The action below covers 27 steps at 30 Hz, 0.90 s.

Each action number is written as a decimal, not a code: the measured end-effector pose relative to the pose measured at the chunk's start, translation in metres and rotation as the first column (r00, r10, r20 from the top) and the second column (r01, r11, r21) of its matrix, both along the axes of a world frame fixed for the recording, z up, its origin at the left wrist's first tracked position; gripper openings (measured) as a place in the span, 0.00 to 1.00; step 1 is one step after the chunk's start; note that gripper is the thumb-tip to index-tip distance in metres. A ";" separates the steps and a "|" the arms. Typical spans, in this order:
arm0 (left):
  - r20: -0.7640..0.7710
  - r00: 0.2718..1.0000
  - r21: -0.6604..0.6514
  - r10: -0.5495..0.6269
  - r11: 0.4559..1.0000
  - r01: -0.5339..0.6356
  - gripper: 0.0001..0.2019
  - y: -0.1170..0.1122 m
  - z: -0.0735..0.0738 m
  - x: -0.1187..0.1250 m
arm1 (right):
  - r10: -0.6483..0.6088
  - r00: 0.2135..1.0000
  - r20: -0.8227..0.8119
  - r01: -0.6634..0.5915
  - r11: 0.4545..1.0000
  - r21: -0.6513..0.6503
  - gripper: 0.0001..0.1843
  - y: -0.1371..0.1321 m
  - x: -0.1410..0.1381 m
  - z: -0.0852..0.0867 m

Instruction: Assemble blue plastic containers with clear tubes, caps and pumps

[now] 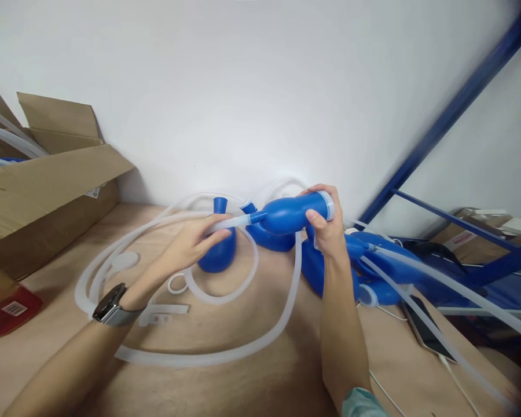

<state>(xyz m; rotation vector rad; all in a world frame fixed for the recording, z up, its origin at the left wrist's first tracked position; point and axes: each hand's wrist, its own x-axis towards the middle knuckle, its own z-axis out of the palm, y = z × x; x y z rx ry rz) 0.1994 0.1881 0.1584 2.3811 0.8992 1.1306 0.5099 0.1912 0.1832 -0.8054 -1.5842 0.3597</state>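
My right hand (327, 220) grips a blue plastic bottle (289, 214) near its wide end, which has a translucent white rim. The bottle lies roughly level in the air, its narrow spout pointing left. My left hand (202, 237), with a watch on the wrist, closes around a translucent hose (238, 222) just left of that spout. The hose end meets the spout; I cannot tell how far it is pushed on. Behind my left fingers stands a blue flask-like part (217, 255) with a flared top. More blue bottles (382, 260) lie to the right of my right hand.
Loops of translucent hose (208, 360) cover much of the table (243, 394). An open cardboard box (52, 185) is at left, above a red-labelled container (11, 301). A phone (429, 327) with a cable lies at right, beside a blue metal frame (451, 110).
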 end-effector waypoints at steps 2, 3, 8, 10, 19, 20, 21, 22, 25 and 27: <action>-0.037 0.999 0.072 -0.007 0.997 0.010 0.19 -0.003 0.002 -0.002 | 0.016 0.999 0.044 -0.019 0.998 0.065 0.28 -0.011 -0.008 0.005; -0.037 0.999 0.109 0.002 0.994 0.002 0.18 -0.005 0.002 -0.003 | 0.026 0.998 0.055 -0.031 0.994 0.103 0.28 -0.017 -0.012 0.008; -0.056 0.997 0.259 0.052 0.965 -0.036 0.13 -0.015 0.009 -0.008 | 0.127 0.983 0.129 -0.153 0.964 0.217 0.26 -0.037 -0.020 0.014; -0.076 0.997 0.278 0.009 0.961 0.012 0.12 -0.020 0.012 -0.008 | 0.181 0.969 0.169 -0.220 0.942 0.255 0.24 -0.041 -0.021 0.016; -0.118 0.988 0.182 -0.101 0.976 0.121 0.14 -0.038 0.022 -0.012 | 0.175 0.918 0.357 -0.337 0.817 0.467 0.25 -0.055 -0.024 0.025; -0.129 0.985 0.149 -0.112 0.980 0.131 0.16 -0.038 0.022 -0.012 | 0.158 0.912 0.379 -0.336 0.818 0.467 0.24 -0.058 -0.023 0.025; -0.140 0.982 0.114 -0.128 0.983 0.144 0.17 -0.038 0.022 -0.012 | 0.139 0.905 0.402 -0.333 0.820 0.465 0.23 -0.060 -0.023 0.026; -0.147 0.978 0.083 -0.150 0.983 0.164 0.18 -0.037 0.022 -0.012 | 0.120 0.900 0.419 -0.328 0.821 0.467 0.22 -0.062 -0.024 0.026; -0.142 0.967 0.036 -0.209 0.976 0.216 0.20 -0.036 0.022 -0.009 | 0.064 0.902 0.427 -0.302 0.802 0.516 0.19 -0.067 -0.026 0.027; -0.129 0.968 0.052 -0.215 0.973 0.223 0.19 -0.037 0.023 -0.007 | 0.043 0.911 0.410 -0.290 0.774 0.563 0.17 -0.067 -0.027 0.027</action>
